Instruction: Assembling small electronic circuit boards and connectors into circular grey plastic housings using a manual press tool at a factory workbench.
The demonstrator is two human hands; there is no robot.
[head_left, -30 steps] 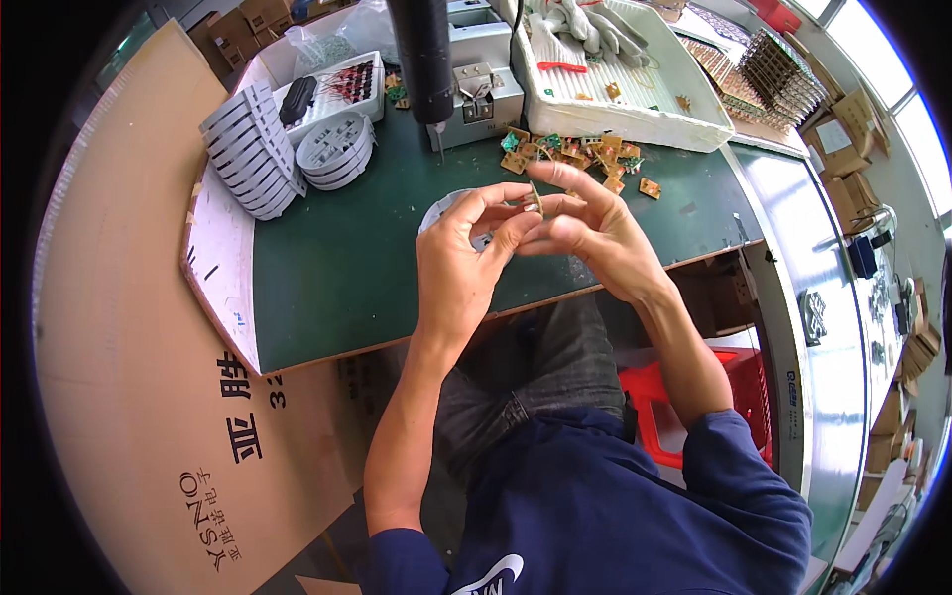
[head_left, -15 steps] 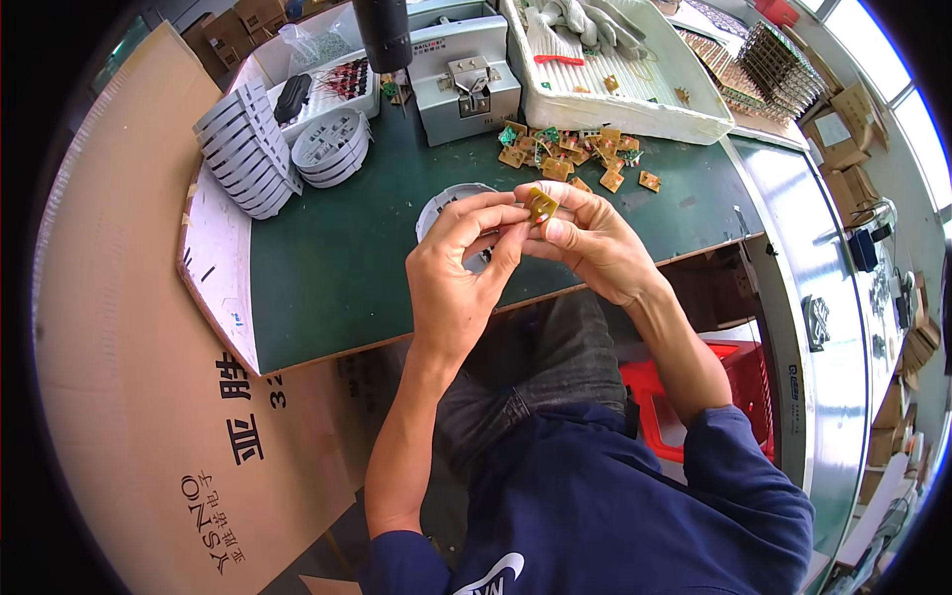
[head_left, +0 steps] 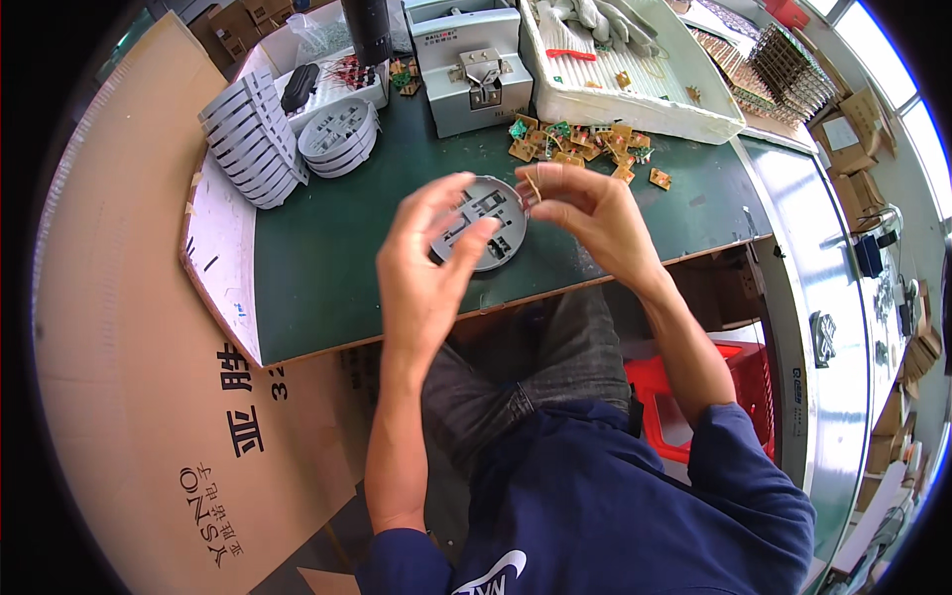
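A round grey plastic housing [head_left: 504, 241] with slots and raised ribs lies on the green table in front of me. Over its left side is my left hand [head_left: 424, 248], thumb and fingers apart, nothing between them; its fingertips are blurred. Just past the housing's right rim, my right hand [head_left: 590, 210] pinches a small tan circuit board [head_left: 533, 186] on edge between thumb and fingers. Behind the hands, several similar boards [head_left: 565, 144] lie in a loose pile, some with green parts.
Stacked grey round housings [head_left: 339, 139] and a tall stack of grey curved parts [head_left: 253, 144] stand at the left. A metal machine [head_left: 466, 79] stands at the back, beside a white foam tray [head_left: 635, 111] holding gloves. The table's front edge [head_left: 496, 305] runs before my lap.
My hands have come apart: the left moved left and opened, while the right kept the circuit board. The housing beneath is now more exposed. The view has shifted slightly.
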